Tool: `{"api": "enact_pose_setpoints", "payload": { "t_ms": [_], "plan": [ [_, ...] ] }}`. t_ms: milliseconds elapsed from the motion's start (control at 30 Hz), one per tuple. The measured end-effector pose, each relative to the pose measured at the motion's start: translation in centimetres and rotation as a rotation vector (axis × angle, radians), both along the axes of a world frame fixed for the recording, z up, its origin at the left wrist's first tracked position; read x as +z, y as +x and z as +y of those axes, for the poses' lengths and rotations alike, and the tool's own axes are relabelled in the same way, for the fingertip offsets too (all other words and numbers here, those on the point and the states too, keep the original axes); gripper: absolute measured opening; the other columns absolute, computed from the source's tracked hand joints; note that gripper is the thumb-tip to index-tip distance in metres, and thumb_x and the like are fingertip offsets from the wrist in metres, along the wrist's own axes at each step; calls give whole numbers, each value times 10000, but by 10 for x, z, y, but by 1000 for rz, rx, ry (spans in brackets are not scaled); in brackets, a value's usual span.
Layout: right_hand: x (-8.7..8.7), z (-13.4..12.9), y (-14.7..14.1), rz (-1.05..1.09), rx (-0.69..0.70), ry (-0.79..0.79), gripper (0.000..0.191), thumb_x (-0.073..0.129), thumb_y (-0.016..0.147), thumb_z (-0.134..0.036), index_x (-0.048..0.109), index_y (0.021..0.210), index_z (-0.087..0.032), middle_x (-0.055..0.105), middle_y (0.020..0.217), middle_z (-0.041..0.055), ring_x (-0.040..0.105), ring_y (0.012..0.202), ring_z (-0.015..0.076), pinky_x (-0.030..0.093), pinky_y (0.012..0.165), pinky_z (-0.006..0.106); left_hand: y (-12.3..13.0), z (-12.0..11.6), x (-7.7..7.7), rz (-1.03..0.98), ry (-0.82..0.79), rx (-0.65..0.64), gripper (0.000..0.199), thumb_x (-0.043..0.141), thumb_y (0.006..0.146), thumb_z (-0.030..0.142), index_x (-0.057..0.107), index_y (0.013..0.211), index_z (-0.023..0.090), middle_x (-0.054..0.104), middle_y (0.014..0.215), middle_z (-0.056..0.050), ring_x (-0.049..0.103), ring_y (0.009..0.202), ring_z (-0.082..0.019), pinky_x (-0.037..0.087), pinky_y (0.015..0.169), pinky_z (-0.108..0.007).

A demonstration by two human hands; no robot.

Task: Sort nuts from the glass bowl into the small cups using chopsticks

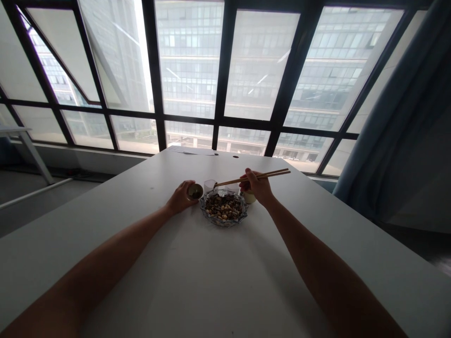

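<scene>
My left hand (179, 199) is wrapped round a small round cup (195, 191), its mouth tipped toward me, just left of a clear glass bowl (224, 223). The bowl holds a mix of sunflower seeds (213, 203) and paler nuts (224, 215). In my right hand (259, 188) is a pair of wooden chopsticks (275, 173), their tips above the bowl's far left side with a small dark piece at the ends. Behind the bowl stands a clear container (210, 185). A pale cup (250, 197) is partly hidden under my right hand.
The white table (218, 281) reaches toward tall dark-framed windows (218, 94). Sheets of paper (190, 150) lie at its far edge, near two dark holes. A blue curtain (394, 131) hangs on the right, and another white table (33, 150) stands at the left.
</scene>
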State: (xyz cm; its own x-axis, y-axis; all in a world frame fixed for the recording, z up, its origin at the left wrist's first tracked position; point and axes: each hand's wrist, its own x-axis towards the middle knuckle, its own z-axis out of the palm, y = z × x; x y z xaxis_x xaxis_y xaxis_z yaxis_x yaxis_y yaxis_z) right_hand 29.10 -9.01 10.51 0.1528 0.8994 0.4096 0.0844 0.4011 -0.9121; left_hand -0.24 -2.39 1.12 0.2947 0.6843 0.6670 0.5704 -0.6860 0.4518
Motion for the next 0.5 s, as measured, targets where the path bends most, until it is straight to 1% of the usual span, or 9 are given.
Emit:
{"api": "enact_pose_setpoints", "payload": {
  "t_ms": [67, 133, 200, 267, 367, 433, 500],
  "plan": [
    [-5, -5, -17, -42, -5, 45, 630, 608, 736, -804, 636, 709, -175, 668, 538, 56, 598, 407, 148, 482, 396, 251, 1, -2, 1, 13, -28, 8, 677, 804, 651, 369, 527, 1245, 200, 616, 1303, -132, 594, 1225, -311, 475, 1068, -470],
    [-12, -12, -36, -103, -5, 71, 628, 535, 794, -805, 635, 755, -186, 696, 600, 69, 637, 473, 167, 524, 450, 270, 1, -2, 2, 17, -42, 14, 695, 813, 642, 369, 526, 1253, 203, 614, 1312, -131, 590, 1230, -316, 471, 1072, -481],
    [-21, -18, -52, -205, 30, 93, 575, 509, 846, -762, 633, 774, -205, 713, 657, 65, 674, 561, 181, 558, 527, 284, 1, -2, 1, 14, -33, 13, 700, 818, 641, 368, 524, 1254, 202, 616, 1312, -132, 593, 1225, -315, 474, 1068, -482],
    [-30, -23, -62, -366, 92, 129, 493, 527, 884, -688, 647, 789, -219, 719, 689, 49, 685, 635, 185, 568, 608, 291, 1, -1, 0, 7, -13, 7, 691, 820, 647, 369, 525, 1249, 199, 621, 1301, -137, 599, 1216, -312, 486, 1054, -476],
    [-37, -23, -65, -539, 116, 175, 422, 543, 912, -606, 677, 808, -219, 719, 722, 38, 680, 690, 189, 546, 645, 286, 0, 1, -2, 4, 6, -5, 688, 823, 651, 378, 526, 1243, 195, 625, 1283, -139, 605, 1204, -307, 495, 1043, -463],
    [-36, -21, -60, -533, 100, 188, 442, 528, 920, -607, 676, 792, -211, 708, 701, 40, 676, 671, 188, 532, 617, 278, 0, 2, -3, 5, 10, -4, 690, 820, 656, 388, 524, 1245, 186, 625, 1276, -141, 609, 1192, -302, 496, 1042, -455],
    [-29, -17, -51, -441, 75, 180, 489, 508, 914, -647, 661, 782, -202, 691, 656, 40, 661, 601, 175, 518, 556, 264, 0, 3, -3, 1, 8, 6, 688, 811, 664, 398, 525, 1248, 174, 626, 1271, -145, 615, 1180, -301, 497, 1038, -453]
  ]
}}
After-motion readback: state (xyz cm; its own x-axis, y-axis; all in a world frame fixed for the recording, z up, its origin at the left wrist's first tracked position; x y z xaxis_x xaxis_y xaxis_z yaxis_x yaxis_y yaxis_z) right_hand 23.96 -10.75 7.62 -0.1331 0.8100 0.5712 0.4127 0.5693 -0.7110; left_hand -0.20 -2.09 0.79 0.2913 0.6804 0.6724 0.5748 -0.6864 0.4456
